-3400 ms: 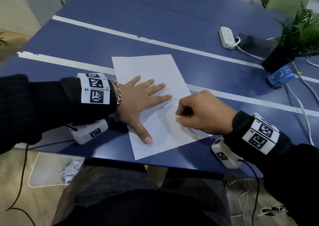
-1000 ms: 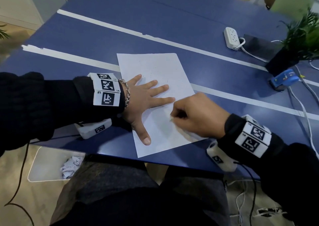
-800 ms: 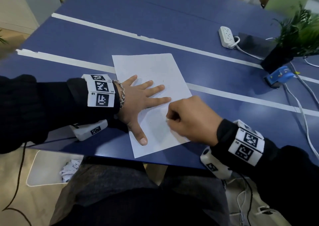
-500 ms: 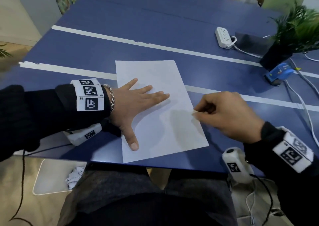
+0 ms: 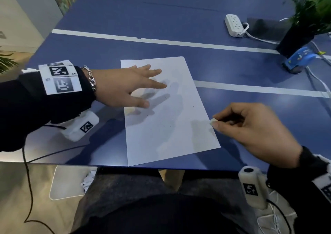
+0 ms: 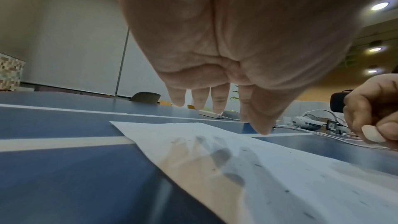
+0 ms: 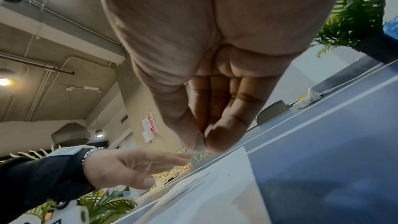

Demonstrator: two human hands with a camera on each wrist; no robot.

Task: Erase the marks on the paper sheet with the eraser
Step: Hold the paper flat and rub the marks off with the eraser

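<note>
**White eraser pinched off the edge of the sheet, left hand floating over it**

White little eraser (image 5: 213, 121) is clamped between the thumb and index fingers (image 5: 223, 126) of the right hand (image 5: 250, 128); the other fingers are curled in behind. That hand sits just past the right edge of the paper sheet (image 5: 166, 126), above the blue desk (image 5: 161, 19), and the eraser looks lifted off the page rather than touching it.

Left hand (image 5: 123, 85) is flat-ish with fingers (image 5: 154, 71) straight and slightly spread, holding nothing. From the left wrist view the palm (image 6: 226, 31) hangs clear above the paper (image 6: 280, 168) with its shadow thrown underneath, so it's hovering, not pressing. There's a chain bracelet (image 5: 91, 80) at that wrist.

The sheet lies flat near the front edge of the desk, a bit skewed, crossing 1 of the 2 white tape lines (image 5: 250, 88). A few tiny dark marks (image 5: 165, 97) show on it, scattered around the middle.

Further out at the far right: a white power strip (image 5: 233, 25), a potted plant (image 5: 308, 15) and a blue gadget (image 5: 299, 59) I can't identify, with cables running past.
</note>
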